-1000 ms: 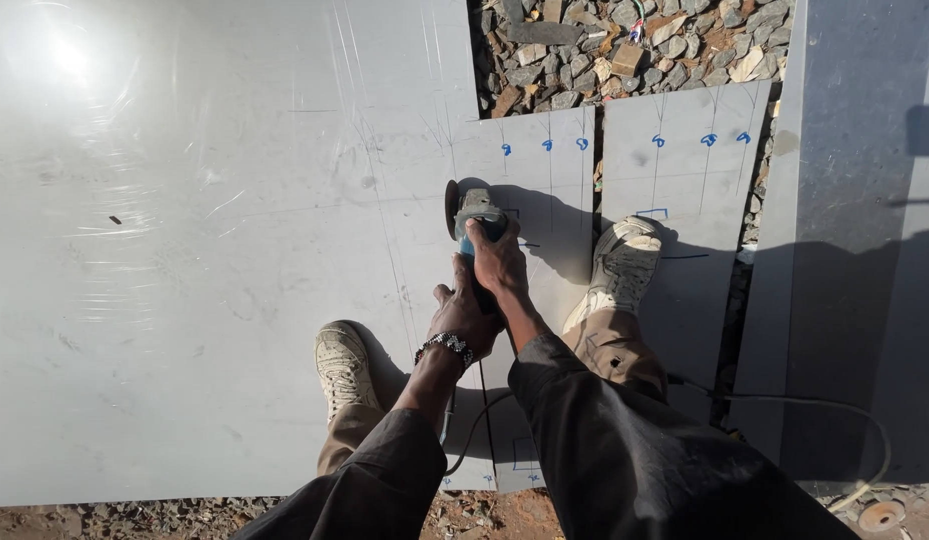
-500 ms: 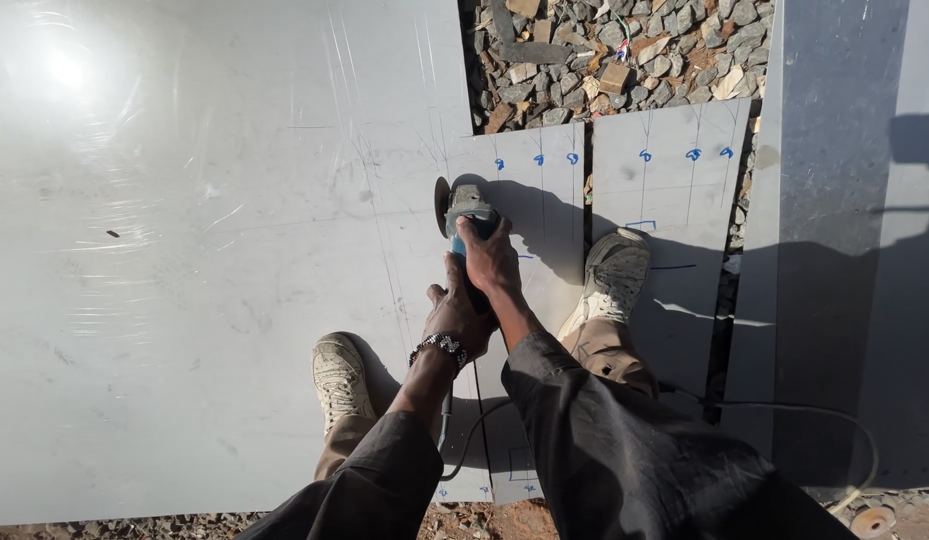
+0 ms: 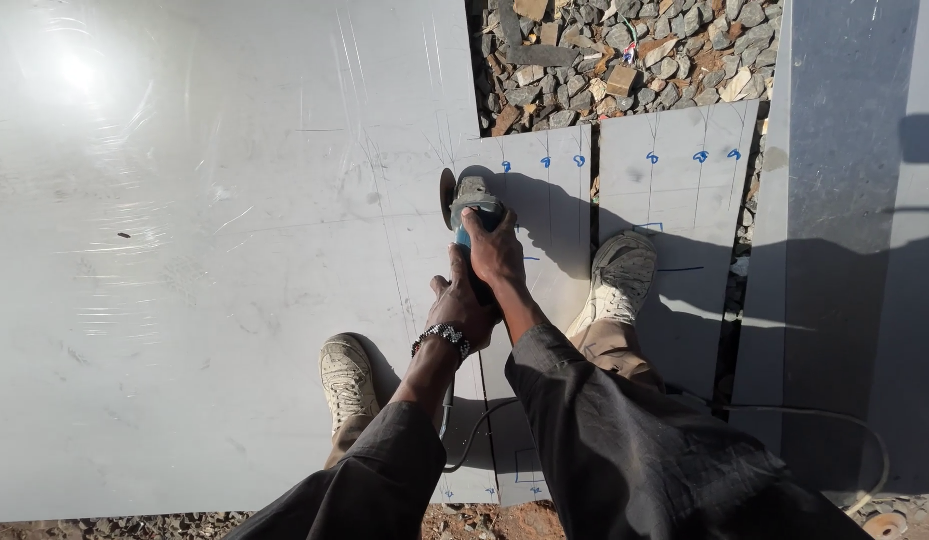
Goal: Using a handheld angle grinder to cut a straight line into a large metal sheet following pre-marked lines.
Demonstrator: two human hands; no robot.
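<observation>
The person's right hand (image 3: 497,250) has its grip closed around the front body of a blue-grey angle grinder (image 3: 475,215), while the left hand (image 3: 463,312) is closed on the tool's rear handle just behind. The grinder sits low over a large grey sheet (image 3: 205,300) lying on the ground, its disc (image 3: 448,197) upright at a cut line, with a foot planted on either side and its cord (image 3: 475,430) trailing back beneath the arms. Beyond the sheet lie loose stones (image 3: 625,60), and narrower cut panels (image 3: 675,200) with blue marks lie to the right.
</observation>
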